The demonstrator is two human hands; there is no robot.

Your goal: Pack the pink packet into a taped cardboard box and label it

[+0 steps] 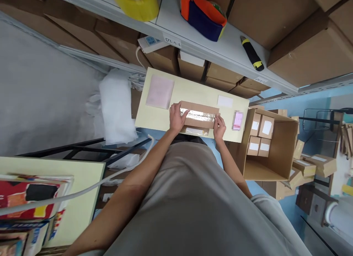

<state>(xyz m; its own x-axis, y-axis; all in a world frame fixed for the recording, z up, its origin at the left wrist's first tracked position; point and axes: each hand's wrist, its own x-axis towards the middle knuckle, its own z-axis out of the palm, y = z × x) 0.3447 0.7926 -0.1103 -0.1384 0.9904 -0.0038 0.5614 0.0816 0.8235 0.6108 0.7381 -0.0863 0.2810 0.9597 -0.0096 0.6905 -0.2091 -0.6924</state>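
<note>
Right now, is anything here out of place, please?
Mainly the long cable: it passes over the books and beyond the side table's edge, which looks untidy. Around the taped box, I see nothing spilled.

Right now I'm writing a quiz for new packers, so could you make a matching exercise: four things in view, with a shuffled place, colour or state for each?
1. Taped box
2. Knife
3. Big carton
4. Power strip

A. White and blue
B. Holds small labelled boxes
C. Touched by the left hand and right hand
D. Black and yellow

Pairs: 1-C, 2-D, 3-B, 4-A
</note>
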